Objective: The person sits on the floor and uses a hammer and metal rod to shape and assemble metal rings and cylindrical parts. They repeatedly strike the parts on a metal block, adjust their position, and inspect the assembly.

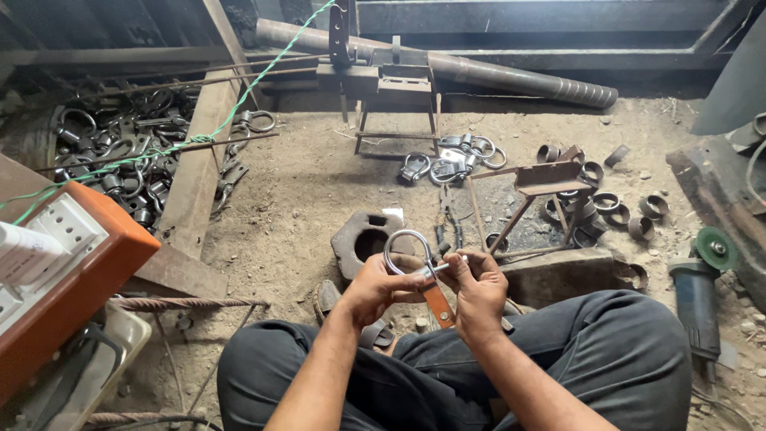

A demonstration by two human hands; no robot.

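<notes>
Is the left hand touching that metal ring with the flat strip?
Touching. The head view shows the left hand with fingers closed on the metal ring at its lower curve.

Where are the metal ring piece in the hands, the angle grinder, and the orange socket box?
metal ring piece [405, 254], head view, on the curved loop above the left hand.
angle grinder [696, 299], head view, on the blue body below the green disc.
orange socket box [96, 267], head view, on the orange side wall.

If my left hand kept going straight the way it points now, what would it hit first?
Probably the metal ring that the left hand already grips; past it, the right hand. Depth is unclear.
</notes>
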